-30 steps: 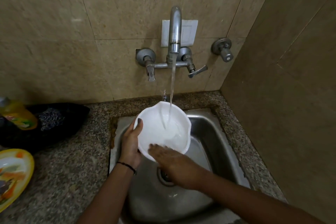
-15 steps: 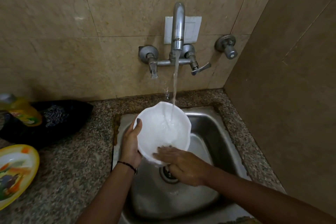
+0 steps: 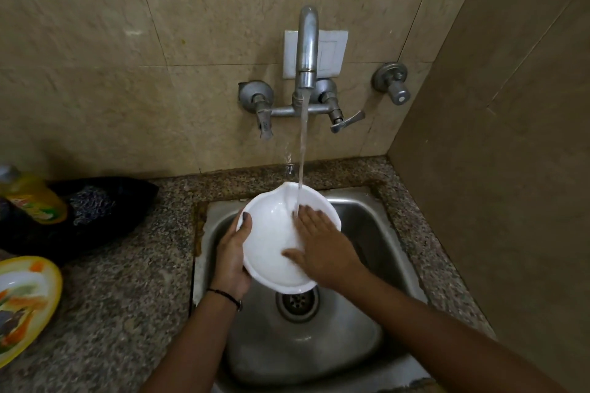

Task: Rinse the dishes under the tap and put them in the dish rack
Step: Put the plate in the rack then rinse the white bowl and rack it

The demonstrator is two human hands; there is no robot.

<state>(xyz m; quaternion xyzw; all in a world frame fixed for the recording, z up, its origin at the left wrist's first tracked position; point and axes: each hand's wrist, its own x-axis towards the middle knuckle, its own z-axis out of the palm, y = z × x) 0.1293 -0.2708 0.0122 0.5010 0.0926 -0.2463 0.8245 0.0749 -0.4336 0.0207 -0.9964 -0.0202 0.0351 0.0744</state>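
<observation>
1. We see the white bowl [image 3: 274, 242] held over the sink [image 3: 367, 233], just above the drain [image 3: 297, 301]. It is tilted, with its open side facing up towards us. A small pouring lip sits on its far rim.
2. Left hand [image 3: 234, 252] grips the bowl's left rim. The thumb is hooked over the inside edge and the palm is against the outer wall. The fingers are hidden behind the bowl.
3. Right hand [image 3: 322, 249] lies flat inside the bowl on its right side. The fingers are straight and slightly spread, and the thumb points left across the bowl floor. It presses and holds nothing.
4. The hands are apart, one on each side of the bowl, and both touch it.
5. The tap [image 3: 307, 45] on the back wall is running. The water stream [image 3: 302, 150] falls into the far part of the bowl and lands at the right hand's fingertips.
6. The tap's left lever points down and its right lever is swung out to the right. A separate valve [image 3: 391, 81] sits on the wall further right.
7. The worktop [image 3: 127, 297] is speckled stone around the sink. At its left edge lies a yellow-rimmed plate [image 3: 28, 300] with a printed pattern, partly cut off by the frame.
8. Towards the back-left corner there is a black bag [image 3: 95, 210] with a yellow bottle [image 3: 32, 198] on or against it; we cannot tell which.
9. There is a thin dark band [image 3: 225, 293] on the left wrist.
</observation>
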